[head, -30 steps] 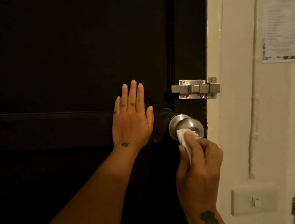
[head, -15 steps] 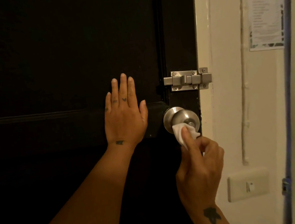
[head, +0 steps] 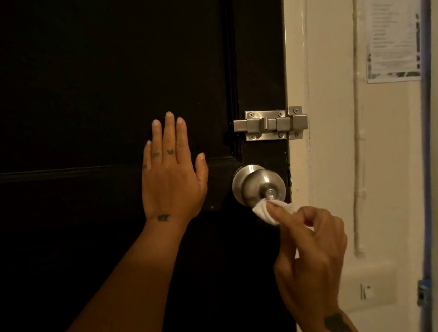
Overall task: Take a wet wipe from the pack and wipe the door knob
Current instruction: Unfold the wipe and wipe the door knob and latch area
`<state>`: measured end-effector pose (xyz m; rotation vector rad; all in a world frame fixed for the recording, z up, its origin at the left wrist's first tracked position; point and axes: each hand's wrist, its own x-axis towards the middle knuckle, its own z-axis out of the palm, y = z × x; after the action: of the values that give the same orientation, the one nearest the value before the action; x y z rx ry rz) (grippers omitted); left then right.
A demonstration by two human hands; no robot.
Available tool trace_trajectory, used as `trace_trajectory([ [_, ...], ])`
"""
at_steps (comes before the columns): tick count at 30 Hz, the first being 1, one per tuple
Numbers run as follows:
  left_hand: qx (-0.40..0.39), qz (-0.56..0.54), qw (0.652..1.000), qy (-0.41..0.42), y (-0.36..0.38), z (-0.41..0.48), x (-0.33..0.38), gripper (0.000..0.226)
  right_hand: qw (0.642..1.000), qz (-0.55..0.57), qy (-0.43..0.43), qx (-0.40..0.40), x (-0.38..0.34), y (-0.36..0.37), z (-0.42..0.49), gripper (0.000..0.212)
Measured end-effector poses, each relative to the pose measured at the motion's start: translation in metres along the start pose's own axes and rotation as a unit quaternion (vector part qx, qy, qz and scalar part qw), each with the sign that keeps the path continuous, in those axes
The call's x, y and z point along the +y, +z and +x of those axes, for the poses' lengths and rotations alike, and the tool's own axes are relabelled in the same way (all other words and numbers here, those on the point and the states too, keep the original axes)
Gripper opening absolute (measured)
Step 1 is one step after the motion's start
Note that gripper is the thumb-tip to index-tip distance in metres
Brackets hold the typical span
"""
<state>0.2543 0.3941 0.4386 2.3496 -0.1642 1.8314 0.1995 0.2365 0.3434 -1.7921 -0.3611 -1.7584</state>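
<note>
A round steel door knob (head: 256, 183) sticks out of a dark door (head: 78, 86) near its right edge. My right hand (head: 310, 256) pinches a small folded white wet wipe (head: 263, 211) and presses it against the knob's lower edge with the forefinger. Left of the knob, my left hand (head: 172, 177) lies flat on the door, fingers pointing up and held together. The pack of wipes is not in view.
A steel slide bolt (head: 270, 125) bridges door and frame just above the knob. The cream wall at right carries a light switch plate (head: 368, 287), a thin pipe (head: 353, 121), a taped paper notice (head: 390, 34) and a blue strip (head: 430, 140).
My right hand has slid the wipe from the knob's front face down to its lower edge. My left hand stays flat on the door. The head camera has shifted a little.
</note>
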Motion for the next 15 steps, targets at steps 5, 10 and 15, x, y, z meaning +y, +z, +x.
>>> trace_trajectory([
  [5,-0.001,0.003,1.000,-0.003,-0.002,0.000,0.002,0.062,0.998,-0.004,0.059,0.030,0.029,-0.004,0.023,0.032],
  [10,-0.003,0.004,1.000,-0.005,-0.002,0.000,0.002,0.062,0.996,0.066,-0.023,0.056,0.016,-0.010,0.039,0.032],
  [15,-0.025,0.006,1.000,-0.013,-0.004,0.002,0.004,0.060,0.973,-0.023,-0.215,-0.076,0.017,-0.008,0.058,0.028],
])
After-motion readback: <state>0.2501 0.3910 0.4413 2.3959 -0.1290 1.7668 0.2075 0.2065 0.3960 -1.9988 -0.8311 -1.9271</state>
